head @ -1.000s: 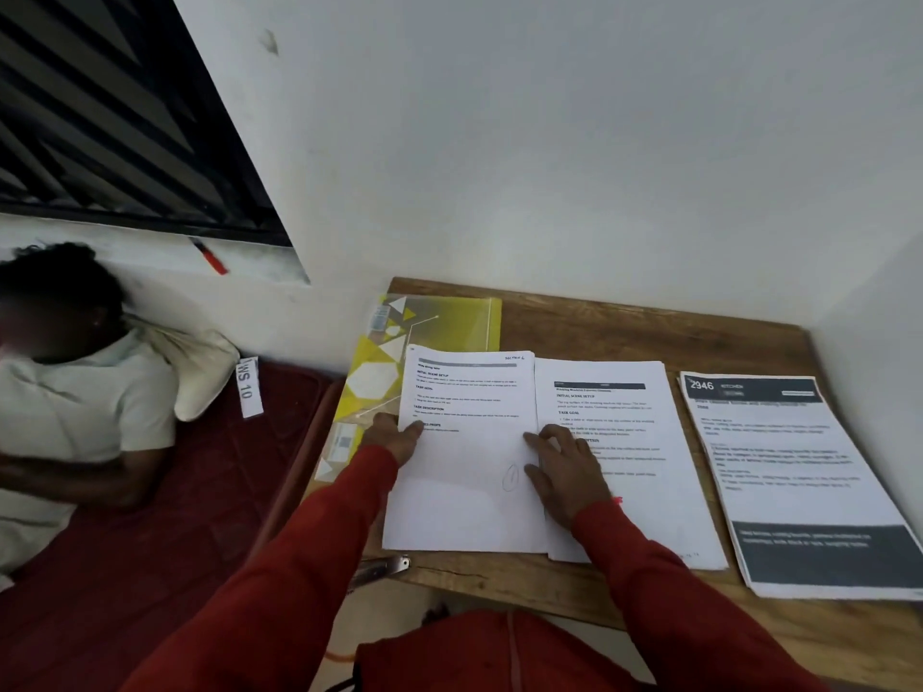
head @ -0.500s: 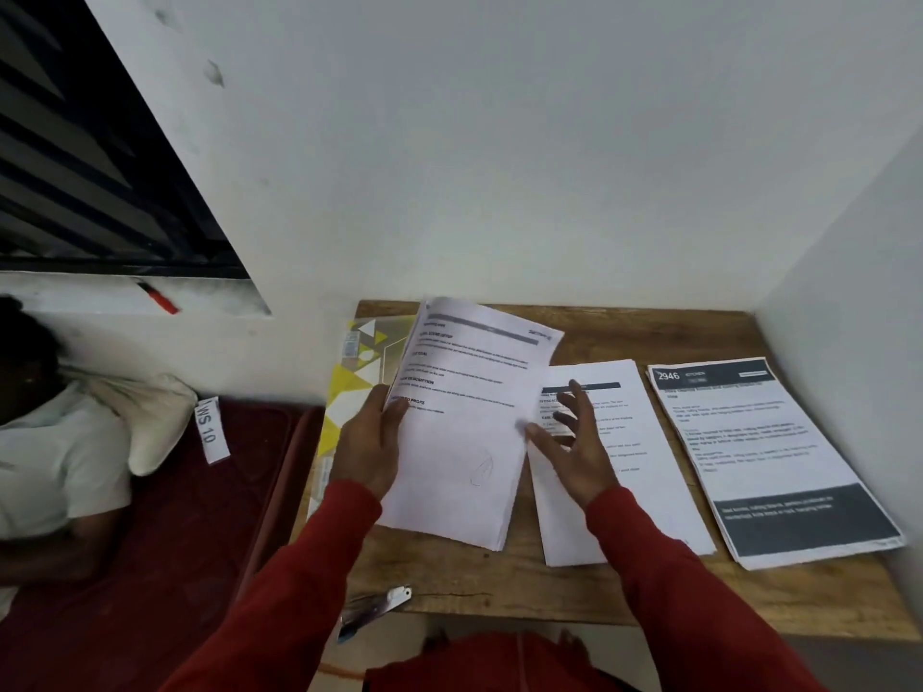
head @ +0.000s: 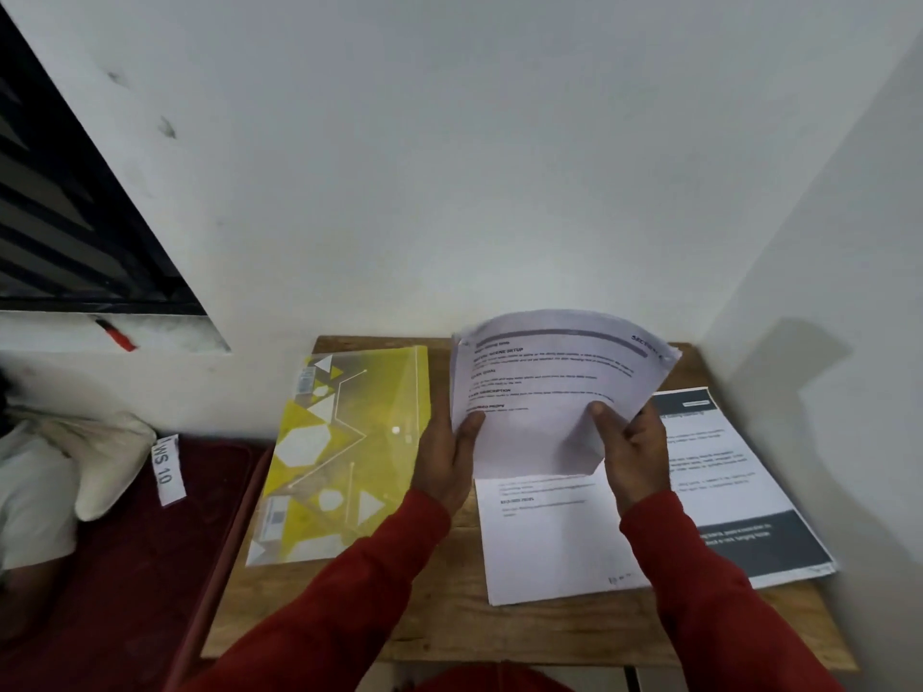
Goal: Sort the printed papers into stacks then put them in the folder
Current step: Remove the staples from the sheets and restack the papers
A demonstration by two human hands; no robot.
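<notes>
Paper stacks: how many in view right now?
3. One held stack gripped by the left hand and right hand; one white stack mid-table; one dark-banded stack right. Others may be hidden underneath.

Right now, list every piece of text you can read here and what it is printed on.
"WS 10": white tag on the red mat.
"SETUP": blurred heading on the held papers; their other lines are unreadable.
Middle stack: too blurred.
Dark-banded stack: too blurred.
Yellow folder stickers: too small.
</notes>
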